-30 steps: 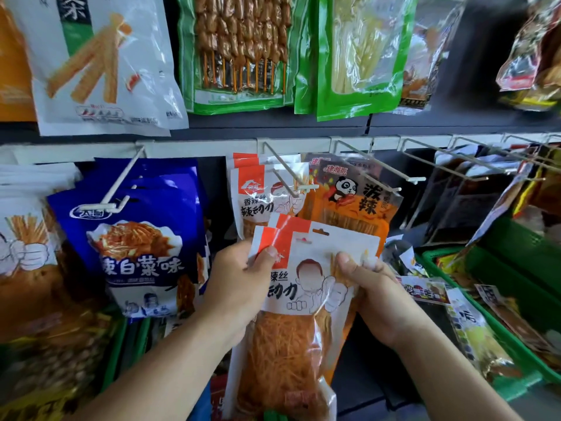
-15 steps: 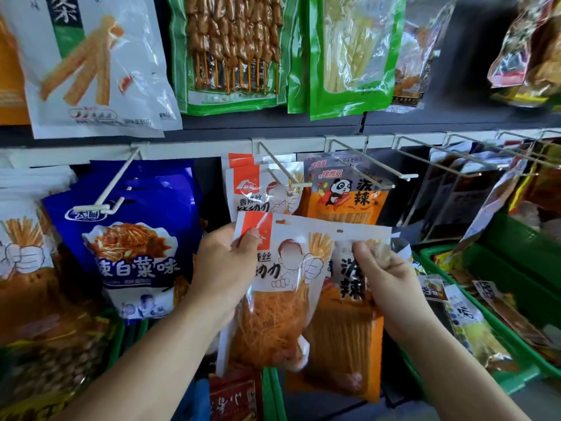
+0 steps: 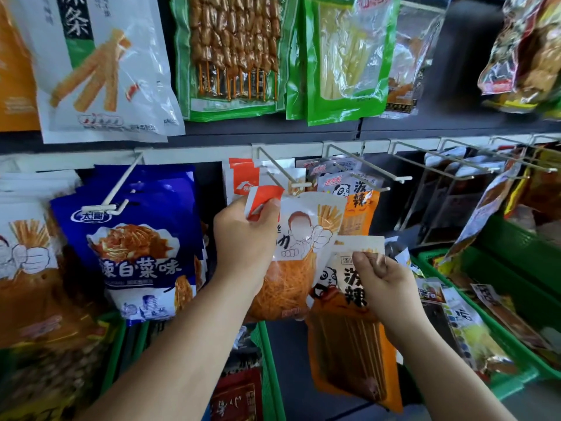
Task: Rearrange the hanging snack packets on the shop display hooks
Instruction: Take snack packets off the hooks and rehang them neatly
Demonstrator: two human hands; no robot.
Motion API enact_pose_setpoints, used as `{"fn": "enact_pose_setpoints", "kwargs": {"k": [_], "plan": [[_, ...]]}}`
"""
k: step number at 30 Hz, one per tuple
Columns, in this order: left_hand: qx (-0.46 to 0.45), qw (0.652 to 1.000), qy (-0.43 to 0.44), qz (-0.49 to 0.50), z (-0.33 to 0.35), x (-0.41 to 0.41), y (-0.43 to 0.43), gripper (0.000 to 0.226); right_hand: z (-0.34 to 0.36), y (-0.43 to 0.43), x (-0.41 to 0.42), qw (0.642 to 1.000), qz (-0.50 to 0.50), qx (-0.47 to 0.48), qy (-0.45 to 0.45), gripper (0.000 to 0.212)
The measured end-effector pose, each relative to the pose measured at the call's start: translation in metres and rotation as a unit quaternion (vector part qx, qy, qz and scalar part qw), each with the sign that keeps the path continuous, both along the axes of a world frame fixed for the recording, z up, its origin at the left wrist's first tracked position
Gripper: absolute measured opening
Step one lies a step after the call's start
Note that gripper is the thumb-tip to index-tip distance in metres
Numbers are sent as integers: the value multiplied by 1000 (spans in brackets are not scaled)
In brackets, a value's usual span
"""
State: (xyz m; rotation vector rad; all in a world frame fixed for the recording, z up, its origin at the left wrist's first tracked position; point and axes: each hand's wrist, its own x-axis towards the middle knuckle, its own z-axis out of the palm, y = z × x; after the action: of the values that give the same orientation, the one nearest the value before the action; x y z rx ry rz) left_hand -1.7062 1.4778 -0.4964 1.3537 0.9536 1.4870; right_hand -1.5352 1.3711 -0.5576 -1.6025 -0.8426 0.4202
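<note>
Mid-sort: my left hand (image 3: 243, 235) pinches the white-and-red shredded-snack packet (image 3: 306, 238) by its top corner at centre frame, just under the tip of its hook (image 3: 282, 173) and seemingly not yet threaded. My right hand (image 3: 379, 281) grips the orange panda packet (image 3: 349, 344) lower right, off any hook, also left to hang. Surroundings: dark shop wall with a white hook rail (image 3: 197, 154), blue packets (image 3: 136, 238) at left, green baskets (image 3: 516, 299) at lower right.

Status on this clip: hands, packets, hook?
Left hand grips white packet, up near hook tip. Right hand pinches orange panda packet, lower. More packets hang on that hook.
</note>
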Motion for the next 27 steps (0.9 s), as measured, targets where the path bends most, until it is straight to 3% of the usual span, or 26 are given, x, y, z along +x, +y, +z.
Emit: {"fn": "enact_pose_setpoints", "kwargs": {"k": [11, 18, 23, 27], "plan": [[40, 999, 3, 7, 2, -4, -5, 10, 3, -7, -2, 999, 1, 34, -20, 25], [45, 999, 10, 0, 3, -2, -10, 14, 15, -20, -4, 998, -16, 51, 21, 28], [28, 998, 41, 25, -1, -3, 0, 13, 24, -34, 12, 994, -50, 48, -83, 42], [21, 998, 48, 37, -2, 0, 5, 14, 34, -53, 12, 994, -48, 36, -88, 37]]}}
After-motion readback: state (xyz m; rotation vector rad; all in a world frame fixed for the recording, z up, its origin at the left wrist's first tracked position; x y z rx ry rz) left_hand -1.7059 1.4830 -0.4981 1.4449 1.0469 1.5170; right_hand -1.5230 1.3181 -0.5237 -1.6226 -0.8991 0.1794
